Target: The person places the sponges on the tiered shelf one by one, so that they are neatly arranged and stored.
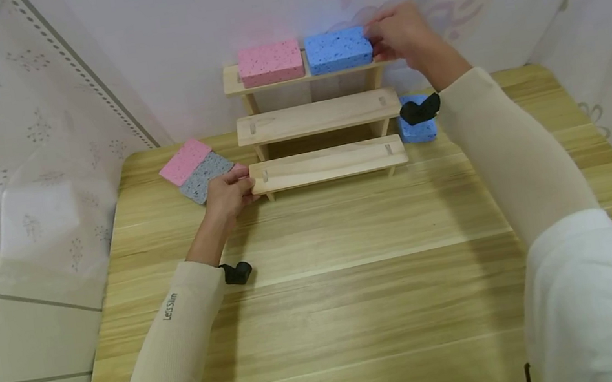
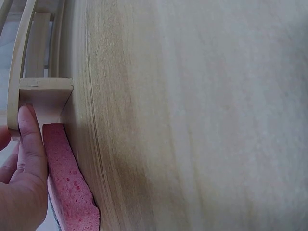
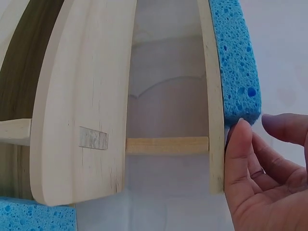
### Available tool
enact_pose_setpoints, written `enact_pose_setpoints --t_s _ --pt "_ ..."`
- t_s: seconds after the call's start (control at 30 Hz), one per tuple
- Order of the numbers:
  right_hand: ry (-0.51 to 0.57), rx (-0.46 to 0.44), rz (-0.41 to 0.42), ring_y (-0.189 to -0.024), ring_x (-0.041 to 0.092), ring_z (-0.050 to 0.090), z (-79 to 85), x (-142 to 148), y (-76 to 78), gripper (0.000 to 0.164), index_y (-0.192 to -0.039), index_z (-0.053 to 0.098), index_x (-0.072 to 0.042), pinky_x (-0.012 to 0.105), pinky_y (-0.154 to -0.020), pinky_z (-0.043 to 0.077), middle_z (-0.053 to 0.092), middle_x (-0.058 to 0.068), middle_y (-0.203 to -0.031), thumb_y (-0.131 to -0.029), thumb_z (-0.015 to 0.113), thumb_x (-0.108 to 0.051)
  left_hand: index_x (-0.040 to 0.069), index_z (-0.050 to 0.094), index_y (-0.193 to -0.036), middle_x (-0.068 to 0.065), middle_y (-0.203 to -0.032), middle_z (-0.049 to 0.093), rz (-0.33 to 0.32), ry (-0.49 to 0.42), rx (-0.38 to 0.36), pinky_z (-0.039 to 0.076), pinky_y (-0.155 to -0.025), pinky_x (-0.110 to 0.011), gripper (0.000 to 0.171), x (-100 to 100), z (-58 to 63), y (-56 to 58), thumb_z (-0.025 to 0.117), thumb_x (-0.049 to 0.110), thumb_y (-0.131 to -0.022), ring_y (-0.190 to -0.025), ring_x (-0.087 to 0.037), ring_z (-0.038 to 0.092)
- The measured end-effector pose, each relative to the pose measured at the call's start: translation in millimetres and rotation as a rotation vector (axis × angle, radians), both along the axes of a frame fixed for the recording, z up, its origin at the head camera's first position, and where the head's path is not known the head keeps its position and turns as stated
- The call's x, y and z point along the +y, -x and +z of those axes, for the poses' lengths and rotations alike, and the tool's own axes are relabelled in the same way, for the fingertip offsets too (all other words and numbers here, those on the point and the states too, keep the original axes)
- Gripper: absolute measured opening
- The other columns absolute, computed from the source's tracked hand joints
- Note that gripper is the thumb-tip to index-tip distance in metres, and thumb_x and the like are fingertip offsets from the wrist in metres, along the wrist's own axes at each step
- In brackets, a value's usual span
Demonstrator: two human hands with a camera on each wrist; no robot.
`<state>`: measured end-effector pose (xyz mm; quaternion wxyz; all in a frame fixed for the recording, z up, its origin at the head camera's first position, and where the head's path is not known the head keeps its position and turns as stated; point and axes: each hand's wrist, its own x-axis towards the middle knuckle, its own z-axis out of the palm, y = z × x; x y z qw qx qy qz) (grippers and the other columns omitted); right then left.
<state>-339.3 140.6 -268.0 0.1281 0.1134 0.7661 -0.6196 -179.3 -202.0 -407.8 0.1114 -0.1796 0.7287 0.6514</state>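
Left hand (image 1: 229, 194) pinches pale three-tier rack (image 1: 319, 116) at its 8 o'clock | right hand (image 1: 404, 33) touches pitted, bright-blue sponge (image 1: 338, 51), rack's 1 o'clock, grip unclear

Printed drapes (image 1: 21, 211) and wooden table (image 1: 368, 300) suggest home.

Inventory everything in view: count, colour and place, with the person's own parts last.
Table: 1, yellow-brown, centre
Shelf: 1, pale wood, table's back
Top pink sponge: 1, pink, shelf top, left
Top blue sponge: 1, blue, shelf top, right
Low blue sponge: 1, blue, right of shelf
Grey sponge: 1, grey, left of shelf
Low pink sponge: one or two, unclear; pink, beside grey
Patterned sheeting: count unclear, whitish, back and sides
Wrist pieces: 2, black, wrists
Arm sleeves: 2, beige, forearms
Shirt sleeves: 2, white, upper arms
Left hand: 1, bare, pinching shelf's lowest tier
Right hand: 1, bare, at top blue sponge
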Motion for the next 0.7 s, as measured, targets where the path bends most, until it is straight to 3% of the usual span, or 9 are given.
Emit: enact_pose_setpoints --t_s 0.3,0.53,0.7 --pt "0.016 0.006 0.046 -0.083 0.019 0.056 -3.3 20 -6.3 0.018 -0.112 0.061 -0.007 0.023 -0.064 0.056 0.057 0.009 -0.102 -0.100 0.056 -0.020 0.000 0.051 -0.139 -0.011 -0.122 0.055 0.004 0.002 -0.002 0.058 -0.074 -0.021 0.040 -1 -0.3 -0.3 0.054 0.005 -0.099 -0.085 -0.011 0.060" --pt "0.055 -0.018 -0.014 -0.083 0.017 0.057 -10.9 42 -11.8 0.023 -0.115 0.060 -0.006 0.023 -0.067 0.057 0.057 0.007 -0.103 -0.098 0.060 -0.021 0.000 0.051 -0.138 -0.007 -0.116 0.055 0.012 0.001 0.004 0.058 -0.083 -0.027 0.040 -2 -1.0 0.9 0.055 0.005 -0.098 -0.084 -0.009 0.060" --pt "0.122 -0.042 -0.052 -0.082 0.018 0.060 -22.7 61 -21.4 0.024 -0.116 0.059 -0.007 0.025 -0.067 0.058 0.059 0.007 -0.102 -0.095 0.064 -0.019 0.000 0.051 -0.139 -0.007 -0.118 0.055 0.012 -0.004 0.003 0.058 -0.081 -0.025 0.041 -2 -1.6 1.3 0.055 0.005 -0.098 -0.085 -0.009 0.060"
